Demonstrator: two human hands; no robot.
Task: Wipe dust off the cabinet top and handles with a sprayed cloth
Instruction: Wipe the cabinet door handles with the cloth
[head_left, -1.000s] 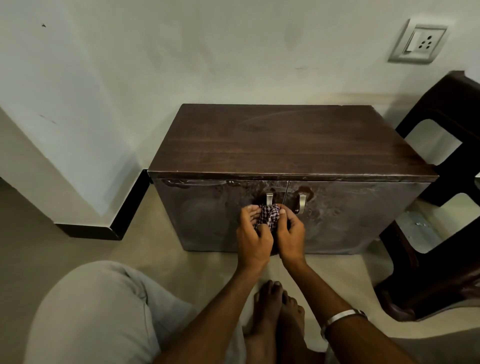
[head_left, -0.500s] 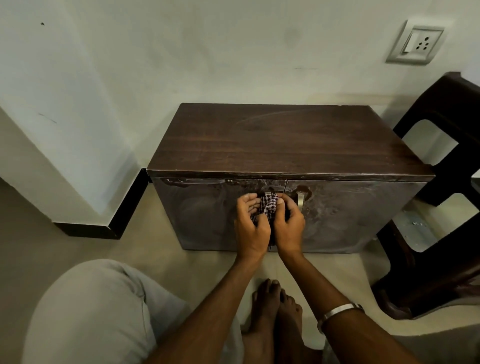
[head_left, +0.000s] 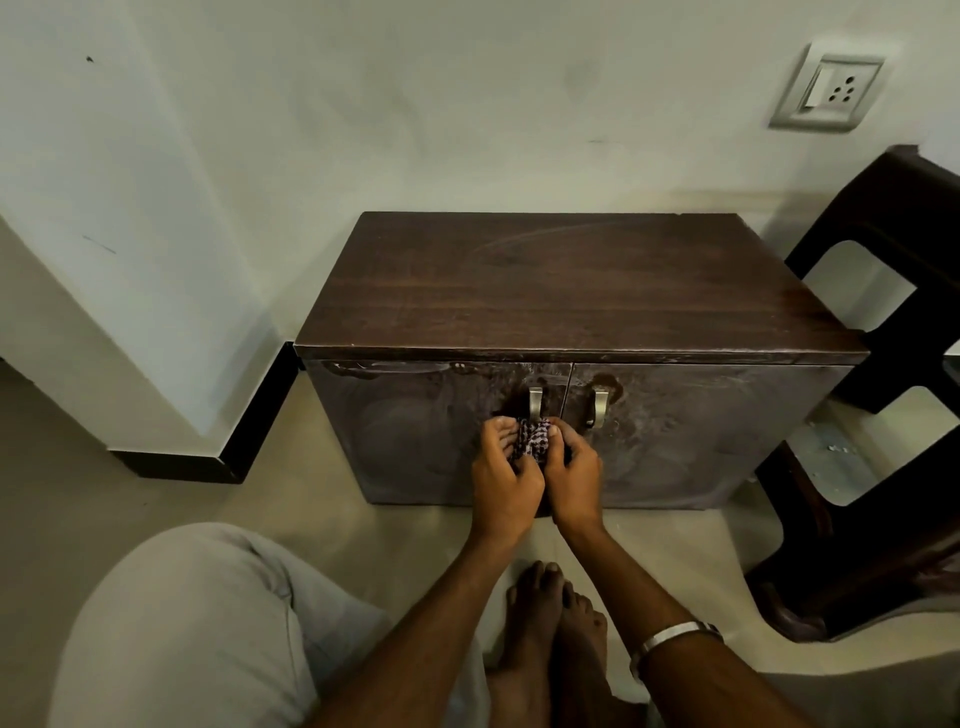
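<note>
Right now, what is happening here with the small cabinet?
A person crouches before a dark wooden cabinet and cleans its handles. Both the left hand and the right hand grip a checked cloth at the lower end of the left door handle. The right door handle is free. The door fronts show smeary wipe marks.

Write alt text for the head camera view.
Both hands, left hand and right hand, grip a checked cloth at the bottom of the left metal handle of a dark wooden cabinet. The right metal handle is uncovered; a dark chair stands to the right.
</note>
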